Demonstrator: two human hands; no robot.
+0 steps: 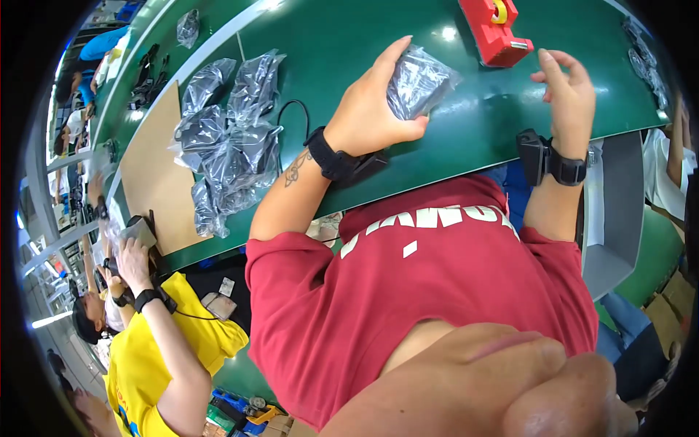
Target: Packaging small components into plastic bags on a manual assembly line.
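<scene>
Left hand (368, 109) clamps dark bagged item (419, 81): thumb below bag, fingers wrapped along its far side, bag resting on green table (349, 36). Right hand (568, 98) holds nothing, fingers apart, slightly curled, hovering above table. Red tape dispenser (495, 29) sits just beyond right fingertips. Pile of bagged items (226, 138) lies well left of left fingers.

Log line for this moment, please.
left hand: grips bagged dark item on green table | right hand: open, empty, raised | red tape dispenser: between hands, untouched
</scene>
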